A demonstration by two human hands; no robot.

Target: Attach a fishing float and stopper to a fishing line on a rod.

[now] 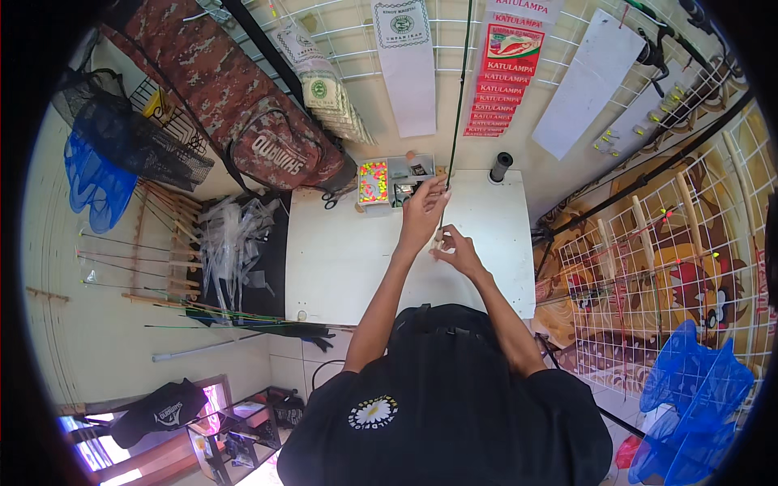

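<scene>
A thin dark fishing rod [460, 89] stands upright over the white table [348, 267], its upper part running out of view at the top. My left hand [421, 214] is closed round the rod just above the table's middle. Lower and to the right, my right hand [462, 253] has its fingers pinched at the rod's lower end. A small pale piece shows by those fingertips, too small to name. Beyond my left hand sits a divided tray [375, 208] with bright beads [373, 182] and small packets.
Scissors [329, 200] lie at the table's left, and a black cylinder [502, 167] stands at its back right. Hanging packets [504, 77] and a camouflage rod bag [219, 97] crowd the wall. A wire rack [640, 267] flanks the right, blue nets [697, 405] below.
</scene>
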